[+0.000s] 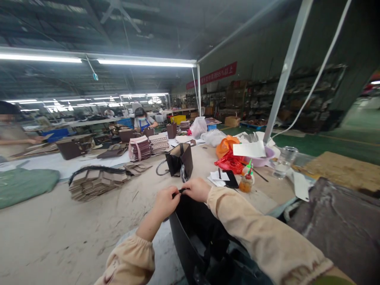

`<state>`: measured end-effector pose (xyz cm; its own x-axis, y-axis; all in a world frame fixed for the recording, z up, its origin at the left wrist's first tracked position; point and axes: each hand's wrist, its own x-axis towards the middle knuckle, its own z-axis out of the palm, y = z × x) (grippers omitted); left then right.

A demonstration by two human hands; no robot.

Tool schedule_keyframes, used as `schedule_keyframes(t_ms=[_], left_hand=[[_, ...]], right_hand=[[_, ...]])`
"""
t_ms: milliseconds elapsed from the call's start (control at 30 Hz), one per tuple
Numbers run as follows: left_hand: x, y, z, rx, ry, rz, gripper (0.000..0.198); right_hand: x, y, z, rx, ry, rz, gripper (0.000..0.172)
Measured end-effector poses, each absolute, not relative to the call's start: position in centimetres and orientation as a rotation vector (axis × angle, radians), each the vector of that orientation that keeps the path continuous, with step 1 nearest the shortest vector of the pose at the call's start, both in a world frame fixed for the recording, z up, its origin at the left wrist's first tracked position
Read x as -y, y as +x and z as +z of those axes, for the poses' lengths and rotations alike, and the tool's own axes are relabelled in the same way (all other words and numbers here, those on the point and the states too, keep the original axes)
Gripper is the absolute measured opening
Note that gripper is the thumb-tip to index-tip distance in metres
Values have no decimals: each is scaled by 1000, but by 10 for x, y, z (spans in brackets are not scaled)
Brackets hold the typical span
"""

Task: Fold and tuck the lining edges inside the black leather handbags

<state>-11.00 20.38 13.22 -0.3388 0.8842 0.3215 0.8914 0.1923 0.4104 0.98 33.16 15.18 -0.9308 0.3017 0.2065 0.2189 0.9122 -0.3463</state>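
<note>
A large black bag (185, 237) stands close to me, its mouth open and its dark lining showing. At the far end of its rim, my left hand (165, 202) pinches the edge between thumb and fingers. My right hand (197, 190) grips the same edge just beside it, the two thumbs almost meeting. Exactly what lies under the fingertips is partly hidden. Just beyond my hands sits a smaller dark handbag (186, 160) with wrapped handles, upright on the table. My right forearm, in a beige sleeve, covers part of the black bag.
Left on the worktable (97, 225) are stacked brown pieces (97, 182) and green cloth (26, 186). Bundled panels (139, 149) stand farther back. To the right are a glue bottle (246, 183), a red plastic bag (230, 161), a purple basin (263, 158) and a glass jar (285, 161). Co-workers sit beyond.
</note>
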Motion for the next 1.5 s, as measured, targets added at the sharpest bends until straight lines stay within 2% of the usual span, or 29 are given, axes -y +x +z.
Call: schedule_keyframes(t_ms=[67, 100, 200, 267, 433, 633, 767, 967, 1100, 1267, 1500], left_hand=[[-201, -111, 133, 2410, -1879, -970, 11], [-198, -110, 134, 2408, -1915, -1053, 22], [-188, -108, 140, 2501, -1940, -1150, 72], [-182, -107, 145, 2666, -1892, -1027, 86], [-174, -117, 161, 2846, -1823, -748, 61], [-178, -127, 157, 2668, -1868, -917, 38], [-182, -121, 149, 2471, -1860, -778, 23], [-190, -110, 153, 2391, -1810, -530, 14], [-195, -109, 153, 2371, -1789, -563, 11], [-198, -113, 150, 2259, -1916, -594, 16], [-201, -114, 153, 2245, -1983, -533, 8]], right_hand=[[-328, 13, 157, 2855, -425, 386, 21], [-326, 15, 159, 2867, -452, 350, 22], [-321, 20, 164, 2880, -551, 271, 26], [-317, 22, 166, 2884, -605, 243, 27], [-310, 21, 170, 2903, -654, 228, 25], [-309, 19, 166, 2872, -746, 238, 27], [-311, 18, 160, 2840, -777, 250, 27], [-310, 18, 155, 2783, -791, 260, 26], [-311, 18, 151, 2767, -787, 261, 25], [-312, 18, 148, 2758, -764, 276, 24], [-309, 20, 151, 2786, -794, 295, 24]])
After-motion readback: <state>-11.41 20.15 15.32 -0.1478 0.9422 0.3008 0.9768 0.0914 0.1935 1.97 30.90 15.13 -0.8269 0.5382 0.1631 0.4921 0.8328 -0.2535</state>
